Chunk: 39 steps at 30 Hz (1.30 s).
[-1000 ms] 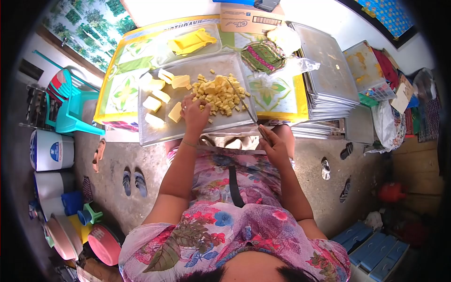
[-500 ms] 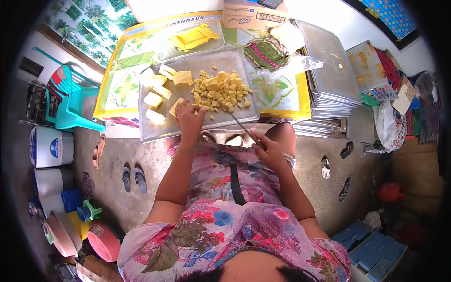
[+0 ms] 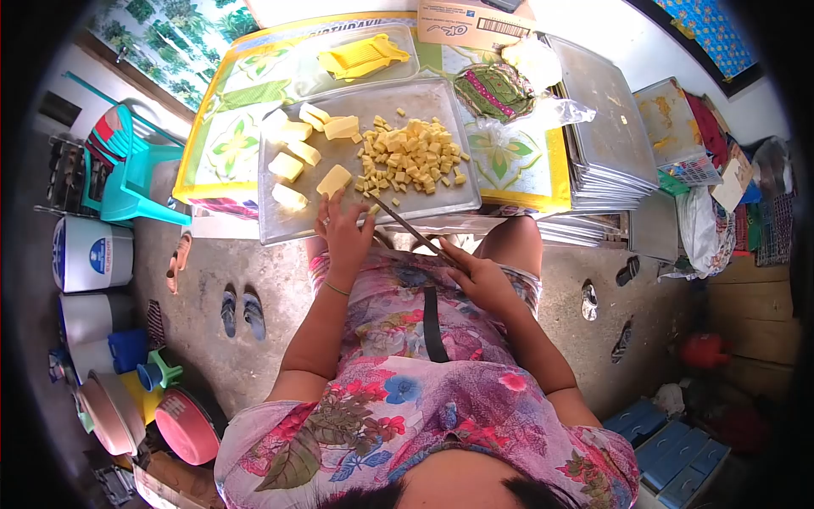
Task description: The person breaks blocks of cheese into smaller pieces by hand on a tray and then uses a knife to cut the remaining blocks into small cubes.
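Note:
In my right hand (image 3: 481,277) is a knife (image 3: 415,233), its blade angled up and left over the front of a metal tray (image 3: 288,225). My left hand (image 3: 343,227) is at the tray's front edge, fingers apart and bent. Just beyond its fingertips lies a yellow block (image 3: 333,181), like butter or cheese. A small yellow piece (image 3: 373,209) sits between its thumb and the knife tip. Several more blocks (image 3: 286,167) rest on the tray's left side, and a heap of small yellow cubes (image 3: 411,153) covers its right half.
Behind the tray, a clear container (image 3: 407,72) bears a yellow ridged tray (image 3: 360,58). A green cloth mat (image 3: 494,92) and a cardboard box (image 3: 475,25) are on the table. Stacked metal trays (image 3: 598,110) stand to the right, a teal chair (image 3: 140,174) to the left.
My left hand has drawn back from the block towards the tray's front edge, its fingers off the block. The knife has shifted left, its tip now near my left thumb.

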{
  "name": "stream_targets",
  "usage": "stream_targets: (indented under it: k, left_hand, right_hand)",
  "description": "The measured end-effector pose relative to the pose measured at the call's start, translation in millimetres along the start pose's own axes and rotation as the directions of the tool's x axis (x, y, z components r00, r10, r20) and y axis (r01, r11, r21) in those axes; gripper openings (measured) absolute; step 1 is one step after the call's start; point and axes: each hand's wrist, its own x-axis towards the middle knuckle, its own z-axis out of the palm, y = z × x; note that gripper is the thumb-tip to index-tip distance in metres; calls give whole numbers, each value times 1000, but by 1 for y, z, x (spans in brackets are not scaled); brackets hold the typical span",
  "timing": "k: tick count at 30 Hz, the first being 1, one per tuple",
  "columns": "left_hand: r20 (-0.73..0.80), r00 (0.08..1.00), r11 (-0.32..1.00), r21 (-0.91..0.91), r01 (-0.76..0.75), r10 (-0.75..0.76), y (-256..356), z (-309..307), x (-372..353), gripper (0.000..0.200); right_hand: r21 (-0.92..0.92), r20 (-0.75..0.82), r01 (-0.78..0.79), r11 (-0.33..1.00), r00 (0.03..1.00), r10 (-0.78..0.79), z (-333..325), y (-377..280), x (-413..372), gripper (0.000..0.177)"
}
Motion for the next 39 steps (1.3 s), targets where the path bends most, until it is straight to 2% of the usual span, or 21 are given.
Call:
stream_targets:
  k: [11, 17, 20, 26, 32, 35, 39]
  left_hand:
    - [-4, 1000, 999, 38, -21, 21, -1, -3, 0, 17]
    - [-28, 998, 997, 61, -54, 55, 0, -5, 0, 19]
    - [-32, 998, 996, 66, -55, 57, 0, -4, 0, 20]
    - [-34, 997, 995, 74, -71, 73, 0, -4, 1, 19]
    - [-33, 997, 996, 66, -66, 68, 0, -4, 0, 18]
    - [-17, 998, 998, 42, -54, 55, -2, -2, 0, 18]
    - [-29, 999, 998, 44, -34, 36, -1, -3, 2, 19]
  right_hand:
    - [-99, 28, 13, 995, 1000, -10, 2, -8, 1, 54]
    - [-138, -29, 41, 990, 999, -45, 5, -9, 2, 51]
    - [-170, -21, 9, 985, 1000, -13, 4, -10, 3, 51]
    - [-221, -35, 53, 974, 997, -62, 5, -8, 3, 53]
    - [-334, -31, -33, 942, 999, 25, 1, -20, 2, 50]
    - [-310, 1, -56, 949, 998, 60, -2, -20, 3, 51]
    - [-59, -5, -9, 998, 1000, 9, -3, -12, 1, 51]
